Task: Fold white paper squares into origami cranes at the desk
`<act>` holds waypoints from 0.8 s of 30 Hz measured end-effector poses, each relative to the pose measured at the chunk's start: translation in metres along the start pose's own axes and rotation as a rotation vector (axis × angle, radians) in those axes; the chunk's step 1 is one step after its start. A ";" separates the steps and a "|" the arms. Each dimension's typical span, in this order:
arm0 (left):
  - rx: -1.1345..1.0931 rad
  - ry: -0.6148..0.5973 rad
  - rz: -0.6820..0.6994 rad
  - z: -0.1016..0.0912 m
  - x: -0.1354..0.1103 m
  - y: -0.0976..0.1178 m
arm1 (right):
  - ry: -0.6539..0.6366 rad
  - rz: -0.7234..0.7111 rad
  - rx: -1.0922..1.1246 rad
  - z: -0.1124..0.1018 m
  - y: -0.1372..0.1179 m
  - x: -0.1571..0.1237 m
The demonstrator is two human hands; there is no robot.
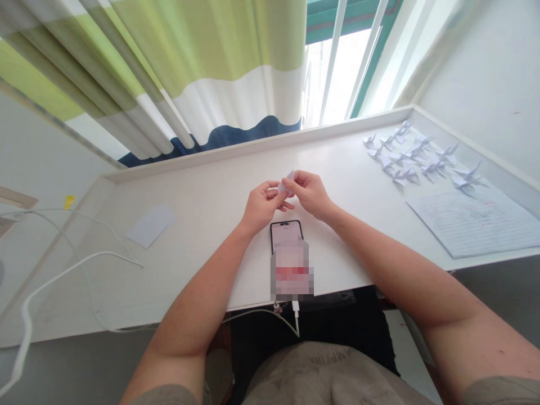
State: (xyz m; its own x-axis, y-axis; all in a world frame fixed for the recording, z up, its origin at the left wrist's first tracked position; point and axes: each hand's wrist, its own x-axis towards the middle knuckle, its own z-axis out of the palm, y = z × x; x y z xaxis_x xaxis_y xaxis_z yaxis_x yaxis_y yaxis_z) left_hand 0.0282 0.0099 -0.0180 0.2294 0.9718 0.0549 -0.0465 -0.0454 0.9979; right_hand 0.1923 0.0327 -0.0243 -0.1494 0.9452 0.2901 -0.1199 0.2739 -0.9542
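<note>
Between my two hands, above the middle of the white desk, is a small piece of folded white paper (286,181). My left hand (263,203) pinches its lower left side, with some fingers curled beneath. From the right, my right hand (310,190) grips the paper between thumb and fingers. A pointed tip of the paper sticks up between the hands; its lower part is hidden by the fingers. Just below the hands lies a phone (287,232) with its screen lit and partly blurred out.
Several folded paper cranes (407,154) stand at the desk's (202,225) back right, behind written sheets (472,222). White paper (151,225) lies at the left, near a white cable (84,256). A charging cable (296,308) hangs from the phone. A raised rim borders the desk below the curtain (219,62).
</note>
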 end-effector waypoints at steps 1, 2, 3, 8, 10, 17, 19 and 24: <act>0.006 -0.001 0.003 0.000 0.000 -0.001 | 0.003 0.003 0.010 0.000 0.000 0.000; 0.009 0.001 0.005 -0.001 0.000 -0.001 | 0.009 0.007 0.017 0.001 0.000 0.000; 0.012 0.003 0.006 -0.001 0.001 -0.001 | 0.015 0.011 0.018 0.000 0.000 0.001; -0.005 -0.011 -0.026 0.000 0.000 -0.001 | 0.017 0.034 -0.050 -0.002 0.006 0.004; -0.009 -0.041 -0.049 0.001 -0.001 -0.001 | 0.022 0.015 -0.076 -0.003 0.008 0.005; -0.012 -0.079 -0.024 0.001 -0.002 0.001 | 0.041 -0.013 -0.107 -0.002 0.011 0.005; -0.011 -0.079 -0.025 0.001 -0.001 0.001 | 0.056 -0.030 -0.105 -0.002 0.012 0.005; 0.024 -0.061 -0.019 0.003 -0.002 0.001 | 0.049 -0.040 -0.076 -0.002 0.014 0.005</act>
State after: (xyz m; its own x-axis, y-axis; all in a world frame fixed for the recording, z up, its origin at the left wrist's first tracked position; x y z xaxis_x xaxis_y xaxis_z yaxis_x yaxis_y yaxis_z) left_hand 0.0309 0.0067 -0.0166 0.2894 0.9565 0.0368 -0.0184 -0.0329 0.9993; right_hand 0.1921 0.0421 -0.0363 -0.0973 0.9402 0.3264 -0.0494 0.3230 -0.9451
